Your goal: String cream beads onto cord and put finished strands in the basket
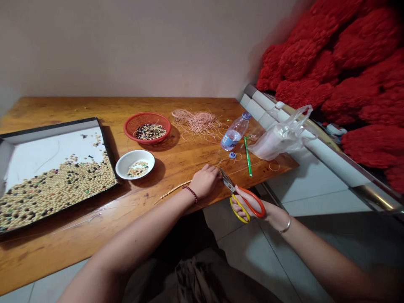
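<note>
My right hand [253, 199] is wrapped round the handles of the scissors [229, 183], thumb through the red loop, fingers at the yellow one. The loops hang just past the near edge of the table [179, 162]. From there the blades slant away to the left, their tips right at the fingertips of my left hand [204, 183]. Those fingers are curled over the wood by that edge; I cannot tell whether they pinch anything.

The string of beads [176, 188] lies between the white bowl [126, 160] and the near edge, its long axis roughly following that edge and rising slightly to the right until it passes out of sight behind my left wrist. My left hand is much the nearer to it: the beads trail off on one side, the blades meet my fingers on the other. Beyond my fingers, towards the table's right corner, are a blue cap [232, 155], a green straw [248, 158] and a bottle [232, 136].
</note>
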A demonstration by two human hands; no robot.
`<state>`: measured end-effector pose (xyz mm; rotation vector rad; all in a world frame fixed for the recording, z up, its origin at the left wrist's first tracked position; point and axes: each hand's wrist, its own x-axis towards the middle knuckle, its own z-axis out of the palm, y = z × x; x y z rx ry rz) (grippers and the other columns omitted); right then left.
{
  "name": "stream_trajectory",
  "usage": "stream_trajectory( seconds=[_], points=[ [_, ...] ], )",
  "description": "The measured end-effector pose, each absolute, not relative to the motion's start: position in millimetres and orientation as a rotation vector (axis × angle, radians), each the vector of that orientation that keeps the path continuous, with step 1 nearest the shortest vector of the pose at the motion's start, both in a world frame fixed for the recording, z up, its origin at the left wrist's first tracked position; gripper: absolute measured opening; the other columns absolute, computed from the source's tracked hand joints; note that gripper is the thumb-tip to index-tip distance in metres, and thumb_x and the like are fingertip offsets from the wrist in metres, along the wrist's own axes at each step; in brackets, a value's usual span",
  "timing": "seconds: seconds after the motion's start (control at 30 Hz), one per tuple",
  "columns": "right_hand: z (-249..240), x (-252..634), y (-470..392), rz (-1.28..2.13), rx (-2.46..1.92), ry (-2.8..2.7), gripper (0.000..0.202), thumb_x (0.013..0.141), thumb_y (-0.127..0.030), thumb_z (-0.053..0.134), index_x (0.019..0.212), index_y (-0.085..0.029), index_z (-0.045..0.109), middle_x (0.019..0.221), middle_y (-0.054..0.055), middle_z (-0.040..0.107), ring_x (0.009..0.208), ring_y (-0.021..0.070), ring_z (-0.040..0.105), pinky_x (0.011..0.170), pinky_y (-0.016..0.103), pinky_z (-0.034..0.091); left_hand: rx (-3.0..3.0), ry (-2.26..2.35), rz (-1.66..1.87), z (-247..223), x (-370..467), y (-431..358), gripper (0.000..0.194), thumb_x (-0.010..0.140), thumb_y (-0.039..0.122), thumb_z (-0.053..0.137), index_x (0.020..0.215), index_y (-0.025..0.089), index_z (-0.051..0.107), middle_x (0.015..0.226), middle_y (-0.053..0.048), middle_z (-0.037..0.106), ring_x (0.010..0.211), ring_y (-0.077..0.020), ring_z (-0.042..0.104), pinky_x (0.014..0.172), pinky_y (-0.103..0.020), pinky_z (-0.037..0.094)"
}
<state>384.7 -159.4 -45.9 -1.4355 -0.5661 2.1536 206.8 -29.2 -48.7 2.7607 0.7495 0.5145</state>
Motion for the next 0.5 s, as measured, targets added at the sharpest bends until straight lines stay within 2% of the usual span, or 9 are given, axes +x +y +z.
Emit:
stream_trajectory(
  seconds=[0.5],
  points=[
    [-38.2, 378.2, -160.4, 2.038, -1.522, -0.608, 0.059, 0.079, -0.078, 0.031, 0.068, -0.02, 0.039, 0.051, -0.007, 0.034, 0.036, 0.0057, 0.029, 0.033, 0.017, 0.024, 2.748, 0.742, 0.507, -47.5, 206.9, -29.1, 0.019, 0.095, 0.029, 0.044, 0.092, 0.017, 0.058, 0.089, -0.005, 0.062, 0.088, -0.0198, 0.051, 0.078, -0.03, 0.042]
  ],
)
